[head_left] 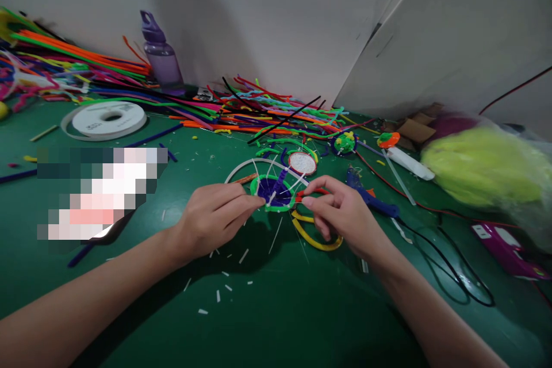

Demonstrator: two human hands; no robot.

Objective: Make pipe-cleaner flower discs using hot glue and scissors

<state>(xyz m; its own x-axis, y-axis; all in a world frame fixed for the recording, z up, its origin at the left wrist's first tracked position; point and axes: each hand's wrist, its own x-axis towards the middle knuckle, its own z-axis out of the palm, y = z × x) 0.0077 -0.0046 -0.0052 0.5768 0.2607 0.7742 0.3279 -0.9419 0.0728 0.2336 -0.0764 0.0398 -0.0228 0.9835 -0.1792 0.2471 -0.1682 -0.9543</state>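
Note:
My left hand (pixel 219 213) is closed in a pinch on the near-left rim of a small round pipe-cleaner piece (pixel 254 184). The piece has a purple middle, a green rim and thin white strips fanning out; a purple stem rises from it. On its right side my right hand (pixel 338 207) pinches thumb and forefinger together near the rim; what lies between them is too small to make out. Under the right hand lies a tool with a yellow looped handle (pixel 321 242) and red parts, partly hidden. Behind the piece is a white disc with a red edge (pixel 302 163).
Bundles of coloured pipe cleaners (pixel 276 112) line the wall. A purple bottle (pixel 163 60), ribbon spool (pixel 110 118) and blurred-out object (pixel 103 195) are left. Right are a blue glue gun (pixel 379 202) with its cord, a purple power strip (pixel 511 250) and a yellow-green bagged bundle (pixel 483 167).

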